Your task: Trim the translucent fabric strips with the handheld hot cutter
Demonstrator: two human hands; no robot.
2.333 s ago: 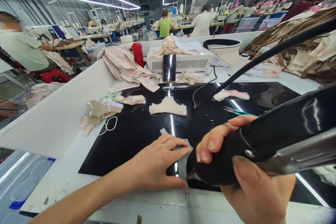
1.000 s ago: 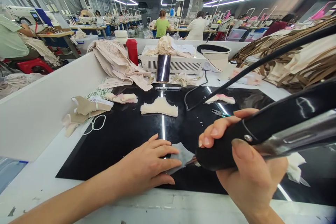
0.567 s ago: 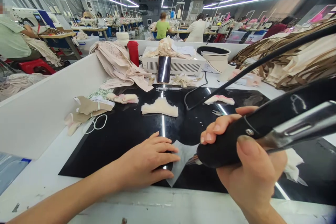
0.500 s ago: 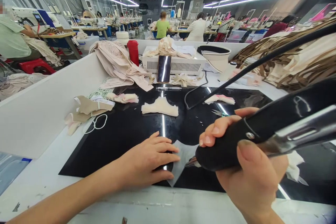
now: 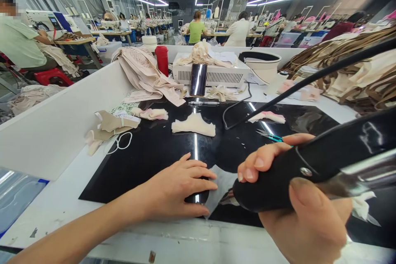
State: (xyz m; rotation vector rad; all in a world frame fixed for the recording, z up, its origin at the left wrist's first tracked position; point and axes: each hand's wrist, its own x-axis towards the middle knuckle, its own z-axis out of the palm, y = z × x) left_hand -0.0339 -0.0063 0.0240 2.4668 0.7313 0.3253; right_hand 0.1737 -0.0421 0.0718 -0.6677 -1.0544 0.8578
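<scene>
My right hand (image 5: 305,210) grips a black hand-held tool (image 5: 312,165) with a cable, its tip pointing down at a small grey fabric piece (image 5: 220,181) on the glossy black work surface (image 5: 148,152). Flat on the surface, my left hand (image 5: 177,187) presses its fingertips on that piece's left edge, fingers spread. The tool's tip is mostly hidden behind its black body.
A cream fabric stack (image 5: 194,126), pink pieces (image 5: 267,117), small scissors (image 5: 269,135) and a pen (image 5: 204,103) lie further back. A phone (image 5: 198,79) leans on a white box (image 5: 216,75). A red bottle (image 5: 162,60), a white wall panel (image 5: 62,123) and other workers are around.
The grey piece has been turned and shifted under my left hand, whose fingers now lie on its left edge. The tool tip has stayed at the piece. The view has shifted slightly.
</scene>
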